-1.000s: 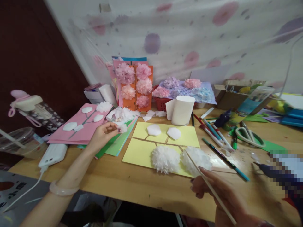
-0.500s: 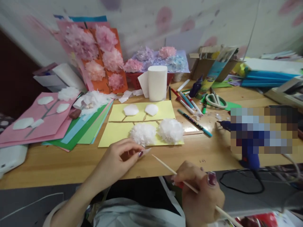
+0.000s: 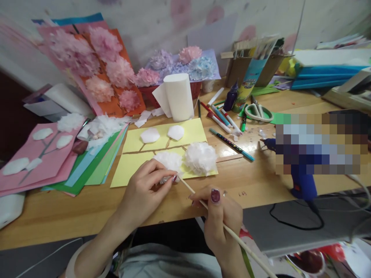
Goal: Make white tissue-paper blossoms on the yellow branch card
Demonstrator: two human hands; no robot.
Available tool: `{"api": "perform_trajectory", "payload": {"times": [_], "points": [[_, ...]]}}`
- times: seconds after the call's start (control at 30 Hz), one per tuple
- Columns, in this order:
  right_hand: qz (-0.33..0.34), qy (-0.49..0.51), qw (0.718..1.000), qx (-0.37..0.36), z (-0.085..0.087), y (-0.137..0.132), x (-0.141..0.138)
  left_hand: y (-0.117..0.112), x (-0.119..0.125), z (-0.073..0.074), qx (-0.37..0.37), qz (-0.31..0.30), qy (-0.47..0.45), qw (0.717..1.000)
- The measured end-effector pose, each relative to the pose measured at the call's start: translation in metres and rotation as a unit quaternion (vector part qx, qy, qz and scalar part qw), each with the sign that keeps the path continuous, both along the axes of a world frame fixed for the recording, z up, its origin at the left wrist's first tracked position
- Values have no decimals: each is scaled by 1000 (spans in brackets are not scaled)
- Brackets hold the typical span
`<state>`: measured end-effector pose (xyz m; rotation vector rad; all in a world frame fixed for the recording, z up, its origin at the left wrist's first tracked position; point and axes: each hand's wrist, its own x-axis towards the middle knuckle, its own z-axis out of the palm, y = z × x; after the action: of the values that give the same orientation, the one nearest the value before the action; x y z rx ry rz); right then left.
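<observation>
My left hand (image 3: 147,187) is closed in a pinch at the near edge of the yellow card (image 3: 123,170). Earlier a small piece of white tissue paper showed in that pinch; now the fingers mostly hide it. A thin wooden stick (image 3: 247,250) is held slantwise in my right hand (image 3: 222,216), and its pointed tip meets the left fingertips. Just behind the left hand lies one fluffy white paper pompom (image 3: 169,157), partly covered by it. A second white pompom (image 3: 201,157) sits to its right. Two flat white paper pieces (image 3: 150,135) lie on the card's upper half, by drawn brown branches.
A blue glue gun (image 3: 303,183) with a cable stands at the right. Markers (image 3: 232,143) and scissors (image 3: 259,114) lie behind. A white tissue stack (image 3: 178,98) stands beyond the card. Pink card (image 3: 69,162) and coloured sheets (image 3: 87,170) lie left.
My right hand has moved left and up, bringing the stick's tip to the left fingertips. The left hand still pinches; the whole view has shifted slightly.
</observation>
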<state>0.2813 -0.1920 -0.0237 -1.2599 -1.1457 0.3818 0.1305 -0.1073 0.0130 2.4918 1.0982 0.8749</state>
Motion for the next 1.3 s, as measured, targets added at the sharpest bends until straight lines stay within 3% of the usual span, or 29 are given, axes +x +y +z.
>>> {"api": "perform_trajectory", "payload": {"times": [0.23, 0.4, 0.57, 0.9, 1.03, 1.3], "points": [[2, 5, 1000, -31, 5, 1, -3, 5, -26, 0, 28, 107, 23, 994], [-19, -16, 998, -57, 7, 3, -5, 14, -45, -17, 0, 105, 94, 990], [-11, -55, 997, -61, 8, 9, -3, 17, -47, -29, -49, 98, 116, 987], [-23, -2, 992, -127, 9, 23, -9, 19, -48, -34, -80, 89, 115, 986], [-10, 75, 988, -137, 9, 24, -5, 19, -47, -34, -87, 91, 113, 986], [-53, 188, 976, -96, 11, 10, 2, 21, -48, -33, -90, 87, 110, 986]]}}
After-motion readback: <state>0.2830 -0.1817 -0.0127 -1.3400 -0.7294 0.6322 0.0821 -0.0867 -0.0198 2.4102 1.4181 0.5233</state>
